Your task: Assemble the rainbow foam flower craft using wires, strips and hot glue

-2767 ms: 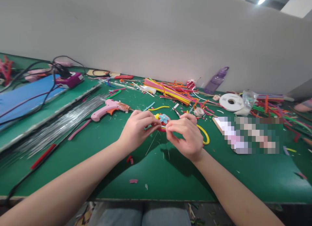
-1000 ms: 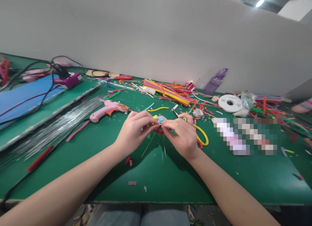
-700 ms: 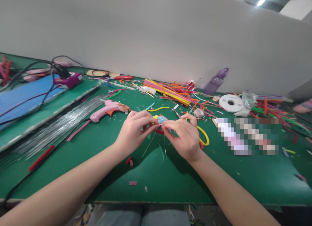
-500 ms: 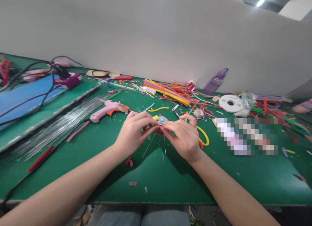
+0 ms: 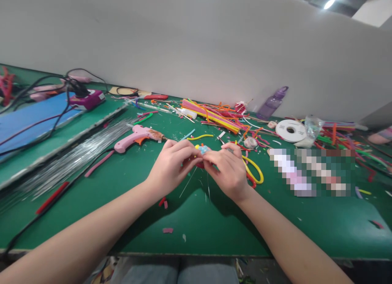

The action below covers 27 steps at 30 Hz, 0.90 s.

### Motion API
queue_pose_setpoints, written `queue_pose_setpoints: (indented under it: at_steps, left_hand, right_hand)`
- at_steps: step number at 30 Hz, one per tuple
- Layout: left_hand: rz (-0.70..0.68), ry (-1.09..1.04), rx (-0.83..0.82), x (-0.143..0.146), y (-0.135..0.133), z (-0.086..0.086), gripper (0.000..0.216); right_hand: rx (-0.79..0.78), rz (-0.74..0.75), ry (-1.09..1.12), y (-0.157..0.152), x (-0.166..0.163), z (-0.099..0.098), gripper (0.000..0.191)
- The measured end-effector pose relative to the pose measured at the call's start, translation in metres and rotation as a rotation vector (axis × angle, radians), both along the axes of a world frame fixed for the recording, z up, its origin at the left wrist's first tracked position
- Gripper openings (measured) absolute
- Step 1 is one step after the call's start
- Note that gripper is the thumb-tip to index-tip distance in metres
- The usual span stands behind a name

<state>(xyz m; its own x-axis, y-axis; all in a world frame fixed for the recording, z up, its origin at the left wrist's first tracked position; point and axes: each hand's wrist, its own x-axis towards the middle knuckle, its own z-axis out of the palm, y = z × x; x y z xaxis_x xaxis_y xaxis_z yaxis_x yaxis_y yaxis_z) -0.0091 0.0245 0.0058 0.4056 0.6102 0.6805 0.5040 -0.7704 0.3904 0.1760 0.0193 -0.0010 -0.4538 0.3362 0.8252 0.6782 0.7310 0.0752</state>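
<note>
Green felt is covering the long table (image 5: 214,218), which is running along a plain grey wall and lying littered with craft scraps. Above its near middle, the left hand (image 5: 171,165) and the right hand (image 5: 228,169) are meeting fingertip to fingertip, both pinching a small flower (image 5: 202,150) made of fuzzy pipe cleaner, with a pale blue centre, a touch of yellow and a red rim showing between the fingers. Both hands are curling closed around it, hiding most of it. Thin bare wires (image 5: 188,182) are hanging from the flower, slanting down and towards the person, their long axis running from the fingertips to the felt below.

Just right of the right hand, a yellow pipe cleaner loop (image 5: 255,169) is lying flat on the felt. A pink glue gun (image 5: 137,136) is resting on its side to the left, nozzle pointing right. A sheaf of shiny silver wire (image 5: 73,159) is lying further left, beside a blue sheet (image 5: 27,120). A bundle of straight colourful pipe cleaners (image 5: 211,114) is sitting near the wall, with a purple plastic bottle (image 5: 271,104) and a flat white tape reel (image 5: 290,130) to its right.
</note>
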Motion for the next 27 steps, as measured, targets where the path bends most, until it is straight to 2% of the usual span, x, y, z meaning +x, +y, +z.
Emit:
queue_pose_setpoints:
  at_steps: [4, 7, 13, 16, 19, 22, 27]
  left_hand:
    - [-0.025, -0.02, -0.046, 0.001, -0.001, 0.001, 0.011]
    - [-0.07, -0.039, -0.006, 0.003, -0.002, 0.003, 0.009]
    - [-0.104, -0.165, 0.26, 0.001, -0.01, 0.009, 0.003]
    - [-0.051, -0.291, 0.419, -0.002, -0.013, 0.01, 0.003]
    - [0.016, -0.388, 0.493, -0.004, -0.012, 0.01, 0.002]
    - [0.066, -0.432, 0.483, -0.004, -0.01, 0.009, 0.005]
    - [0.125, -0.407, 0.358, -0.003, -0.005, 0.007, 0.01]
  right_hand:
    - [0.007, 0.005, 0.014, 0.001, -0.001, 0.001, 0.014]
    - [0.006, 0.013, 0.019, 0.001, -0.001, 0.001, 0.014]
    - [-0.006, 0.004, 0.028, 0.001, -0.001, 0.0, 0.014]
    - [-0.005, -0.004, 0.051, 0.002, -0.003, 0.0, 0.016]
    - [0.007, -0.004, 0.06, 0.003, -0.003, 0.0, 0.018]
    - [0.013, -0.005, 0.063, 0.002, -0.002, -0.001, 0.018]
    - [-0.017, 0.007, 0.065, -0.002, 0.001, -0.001, 0.018]
